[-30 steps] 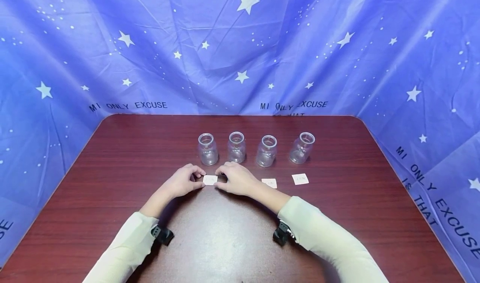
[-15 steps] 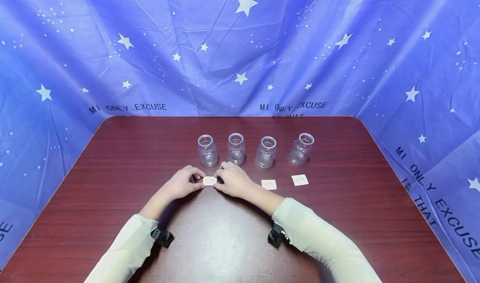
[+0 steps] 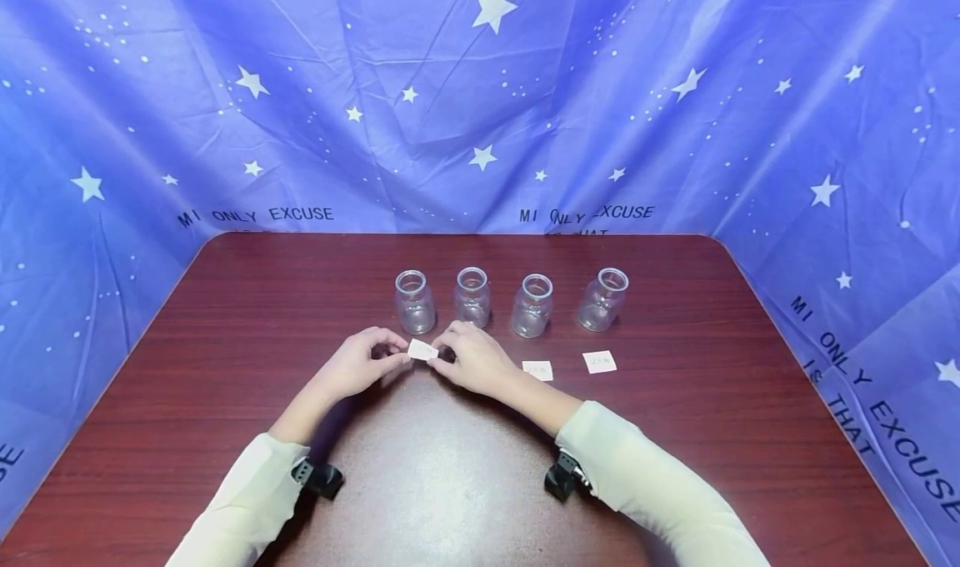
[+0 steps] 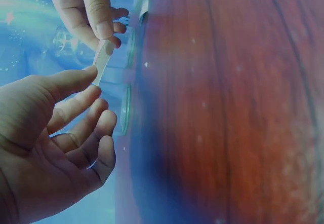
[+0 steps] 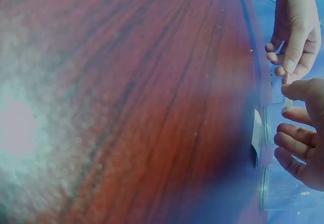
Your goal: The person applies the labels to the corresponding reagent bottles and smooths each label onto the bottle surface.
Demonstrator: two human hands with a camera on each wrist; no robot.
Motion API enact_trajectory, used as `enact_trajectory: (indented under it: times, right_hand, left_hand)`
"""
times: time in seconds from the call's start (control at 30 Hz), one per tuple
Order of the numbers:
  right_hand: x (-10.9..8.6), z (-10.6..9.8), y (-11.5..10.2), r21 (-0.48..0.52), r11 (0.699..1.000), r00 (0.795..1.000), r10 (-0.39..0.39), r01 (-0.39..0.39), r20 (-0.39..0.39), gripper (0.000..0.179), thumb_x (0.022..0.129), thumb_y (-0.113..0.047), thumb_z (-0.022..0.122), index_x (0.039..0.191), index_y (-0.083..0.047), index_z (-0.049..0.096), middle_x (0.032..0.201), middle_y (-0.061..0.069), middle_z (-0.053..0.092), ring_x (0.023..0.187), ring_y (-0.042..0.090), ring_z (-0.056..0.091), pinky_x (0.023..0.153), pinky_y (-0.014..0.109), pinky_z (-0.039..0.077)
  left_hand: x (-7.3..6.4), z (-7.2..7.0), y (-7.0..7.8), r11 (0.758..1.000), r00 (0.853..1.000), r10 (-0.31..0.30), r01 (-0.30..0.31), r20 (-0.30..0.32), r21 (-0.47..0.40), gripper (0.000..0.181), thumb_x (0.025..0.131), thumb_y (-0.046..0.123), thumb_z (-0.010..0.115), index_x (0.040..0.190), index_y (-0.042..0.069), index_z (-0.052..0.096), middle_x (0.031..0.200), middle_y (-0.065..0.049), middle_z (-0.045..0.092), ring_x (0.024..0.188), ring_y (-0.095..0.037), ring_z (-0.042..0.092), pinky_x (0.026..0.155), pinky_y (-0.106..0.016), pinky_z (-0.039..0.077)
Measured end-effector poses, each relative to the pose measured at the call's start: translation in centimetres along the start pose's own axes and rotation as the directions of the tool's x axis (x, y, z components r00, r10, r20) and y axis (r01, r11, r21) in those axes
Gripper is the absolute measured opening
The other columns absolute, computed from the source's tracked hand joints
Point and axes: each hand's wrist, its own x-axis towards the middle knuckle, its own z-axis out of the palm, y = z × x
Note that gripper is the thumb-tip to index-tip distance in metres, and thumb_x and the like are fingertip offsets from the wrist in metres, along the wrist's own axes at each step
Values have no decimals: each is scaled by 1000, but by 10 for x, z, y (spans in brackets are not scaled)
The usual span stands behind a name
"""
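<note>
Paper slip (image 3: 422, 349) pinched at opposite edges by both hands (image 3: 360, 363); jars (image 3: 416, 308) just beyond, broad tabletop (image 3: 446, 484) nearer.

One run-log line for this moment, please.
left hand: pinches white rectangular paper card; right hand: pinches same card; red wood-grain table: two more cards, four clear glass jars upright

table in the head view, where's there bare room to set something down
Bare table lies left of the left hand and leftmost jar, right of the rightmost jar and rightmost card, and between the left wrist camera and right wrist camera. Crowded: where left hand and right hand meet at the held card.
</note>
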Motion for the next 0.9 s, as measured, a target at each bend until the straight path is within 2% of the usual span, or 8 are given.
enact_trajectory:
  times: [0.13, 0.37, 0.5, 0.63, 0.73, 0.87, 0.9]
  right_hand:
    - [-2, -2, 1, 37, 999, 1000, 15, -15, -13, 18, 84, -33, 66, 94, -19, 69, 90, -4, 58, 81, 10, 51, 73, 26, 46]
    - [-6, -6, 1, 104, 994, 999, 38, -35, -23, 25, 84, -35, 68, 102, -18, 68, 94, -4, 59, 82, 10, 55, 74, 26, 48]
    - [-9, -9, 0, 160, 987, 995, 34, -19, -91, 32, 82, -34, 70, 107, -14, 67, 96, -1, 63, 83, 13, 59, 74, 26, 49]
    - [-12, -13, -3, 184, 982, 986, -12, 43, -165, 27, 83, -27, 70, 105, -12, 67, 93, 2, 64, 80, 16, 61, 69, 23, 49]
    - [-14, -14, -5, 204, 975, 980, -44, 85, -196, 20, 85, -23, 69, 102, -13, 68, 90, 3, 63, 77, 15, 61, 64, 18, 47]
    - [-18, -15, -8, 241, 963, 973, -70, 124, -221, 17, 86, -23, 67, 99, -13, 71, 87, 2, 61, 74, 14, 61, 61, 14, 45]
    - [-19, -15, -9, 250, 959, 972, -73, 130, -224, 16, 86, -23, 67, 98, -13, 71, 87, 2, 61, 74, 14, 60, 60, 15, 46]
  left_hand:
    - [0, -1, 1, 997, 1000, -18, 19, 8, -69, 11, 85, 20, 68, 92, 12, 69, 84, -1, 66, 72, -8, 57, 68, -22, 46]
    - [-1, -1, 6, 960, 997, -66, 77, 52, -269, 18, 87, 16, 65, 96, 1, 68, 81, -19, 69, 64, -23, 66, 58, -28, 51]
    - [-2, -1, 10, 950, 993, -107, 117, 50, -289, 19, 87, 13, 64, 98, -3, 67, 81, -23, 67, 64, -22, 64, 58, -29, 50]
    - [-7, -6, 32, 949, 991, -118, 129, 56, -289, 18, 88, 7, 61, 98, -7, 65, 82, -29, 65, 63, -22, 63, 59, -30, 50]
    - [-7, -5, 36, 947, 993, -100, 113, 57, -301, 17, 87, 9, 62, 97, -5, 65, 84, -27, 65, 64, -23, 63, 61, -30, 51]
    - [-3, 1, 26, 951, 998, -56, 65, 40, -301, 16, 86, 16, 66, 95, 3, 68, 87, -14, 68, 70, -16, 62, 65, -24, 50]
    - [-3, 1, 29, 952, 998, -43, 54, 41, -302, 16, 86, 16, 66, 95, 4, 69, 88, -12, 68, 71, -14, 62, 66, -22, 50]
